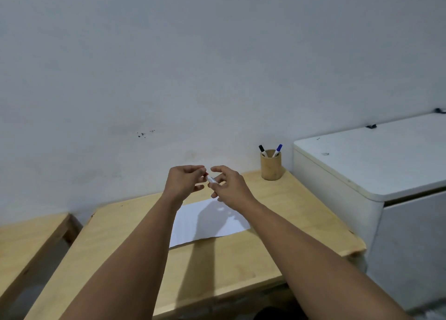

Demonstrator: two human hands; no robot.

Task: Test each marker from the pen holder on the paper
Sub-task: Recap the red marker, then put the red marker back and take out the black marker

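A white marker with a red end (210, 179) is held in the air between both hands, above the far edge of the white paper (210, 221). My left hand (184, 182) pinches the red end, which is mostly hidden by its fingers. My right hand (228, 187) grips the white barrel. The paper lies flat on the wooden table (217, 266). A round wooden pen holder (270, 166) stands at the table's far right corner, with a black-capped marker (262, 149) and a blue-capped marker (277, 149) upright in it.
A white cabinet (376, 165) stands right of the table, close to the pen holder. A second wooden surface (26, 245) sits lower at the left, across a gap. A plain wall rises just behind the table.
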